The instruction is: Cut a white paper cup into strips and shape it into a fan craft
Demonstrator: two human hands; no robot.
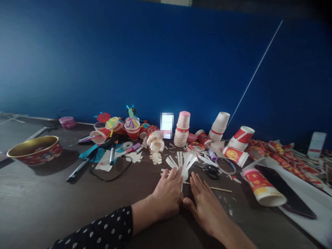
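Note:
A white paper piece cut into long strips (184,172) lies fanned out on the dark table in front of me. My left hand (168,192) rests flat on its left part, fingers stretched forward and covering some of the strips. Just to the right, my right hand (204,204) lies with straight fingers, its thumb close to the left hand. A thin wooden stick (221,189) runs out from behind the right fingertips; the hand hides part of it. Black-handled scissors (213,173) lie beyond that hand. Curled white paper cups with cut edges (155,142) stand beyond the left hand.
A stack of paper cups (182,129) stands at the back middle. To the left are a gold-lined bowl (35,150), a black-and-silver knife (77,169) and decorated cups (132,128). On the right a red cup (263,186) lies against a dark phone (293,199).

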